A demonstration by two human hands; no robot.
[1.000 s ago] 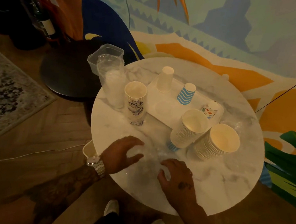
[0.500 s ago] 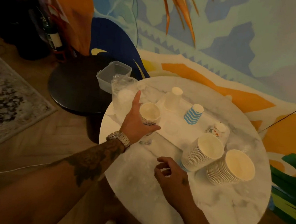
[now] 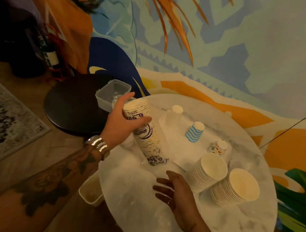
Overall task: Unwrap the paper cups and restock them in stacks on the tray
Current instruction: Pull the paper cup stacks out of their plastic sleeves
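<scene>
Left hand [image 3: 120,126] around one printed stack [image 3: 147,134], right hand [image 3: 177,193] slack; two other stacks [image 3: 208,171] [image 3: 239,188], maybe three cups [image 3: 174,117].

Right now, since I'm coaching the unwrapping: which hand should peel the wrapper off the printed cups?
Probably the right hand: it is open beside the printed cups' lower end, while the left hand grips their top.

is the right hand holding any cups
No, the right hand is open and empty over the marble table, while the left hand grips the printed cup stack.
</scene>
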